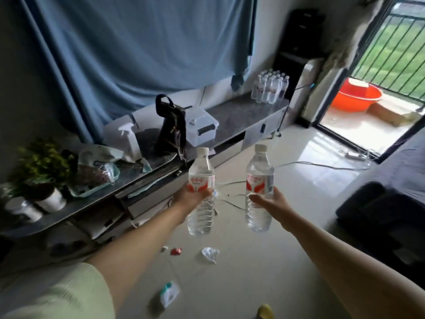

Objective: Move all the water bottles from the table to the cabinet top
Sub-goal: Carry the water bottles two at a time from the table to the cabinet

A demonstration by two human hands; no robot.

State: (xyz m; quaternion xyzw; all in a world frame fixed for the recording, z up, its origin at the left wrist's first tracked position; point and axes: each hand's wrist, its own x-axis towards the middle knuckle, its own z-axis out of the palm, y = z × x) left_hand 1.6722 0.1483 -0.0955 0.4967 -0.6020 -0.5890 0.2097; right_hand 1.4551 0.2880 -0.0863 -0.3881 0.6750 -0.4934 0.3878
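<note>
My left hand grips a clear water bottle with a white cap and a red-and-white label, held upright above the floor. My right hand grips a second, matching bottle, also upright, a little to the right. Both bottles hang in the air in front of the long low cabinet. At the cabinet top's far right end stand several more water bottles in a tight group. The table is not in view.
On the cabinet top stand a clear plastic box, a dark bag, a white spray bottle, a tray of packets and potted plants. Scraps and cables lie on the floor. An orange basin sits by the balcony door.
</note>
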